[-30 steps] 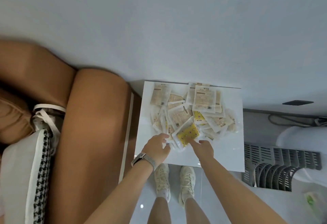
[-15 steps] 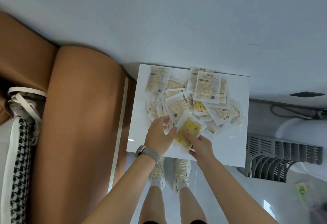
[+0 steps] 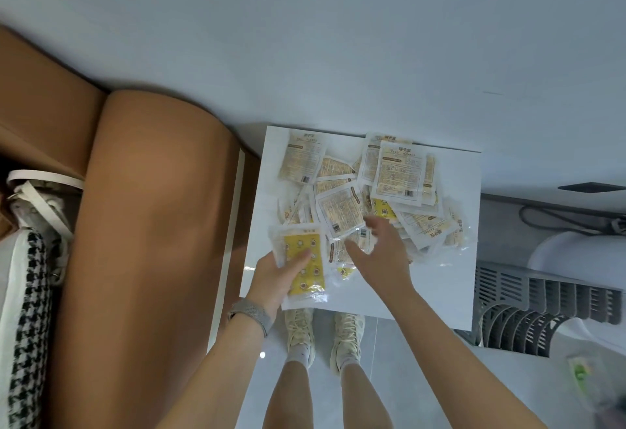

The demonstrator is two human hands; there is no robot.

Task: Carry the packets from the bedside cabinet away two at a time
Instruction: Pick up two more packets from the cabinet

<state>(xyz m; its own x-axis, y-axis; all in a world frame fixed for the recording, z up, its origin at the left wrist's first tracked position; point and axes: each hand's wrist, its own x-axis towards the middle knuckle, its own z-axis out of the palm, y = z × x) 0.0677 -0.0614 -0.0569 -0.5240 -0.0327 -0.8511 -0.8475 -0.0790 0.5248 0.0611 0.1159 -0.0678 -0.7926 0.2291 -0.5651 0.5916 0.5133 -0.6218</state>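
Our left hand (image 3: 274, 279) is now gripping the yellow packet (image 3: 304, 264) it was only touching before, and our right hand (image 3: 381, 252) is reaching out, fingers spread, over the pile of packets (image 3: 372, 198) just past it for a second one.

— What kind of place was this?

— It looked like a bedroom in a home. At the left of the frame there was a padded brown headboard (image 3: 152, 225), and at the far left edge a pillow (image 3: 23, 327) with a black and white houndstooth pattern.

— And in the middle?

— A small white bedside cabinet (image 3: 440, 286) stood against a plain pale wall (image 3: 338, 39), just beside the headboard. The floor (image 3: 389, 378) at the bottom had grey glossy tiles.

— Anything at the right?

— A grey slatted basket (image 3: 528, 310) stood on the floor, and a dark cable (image 3: 559, 218) ran along the wall above it.
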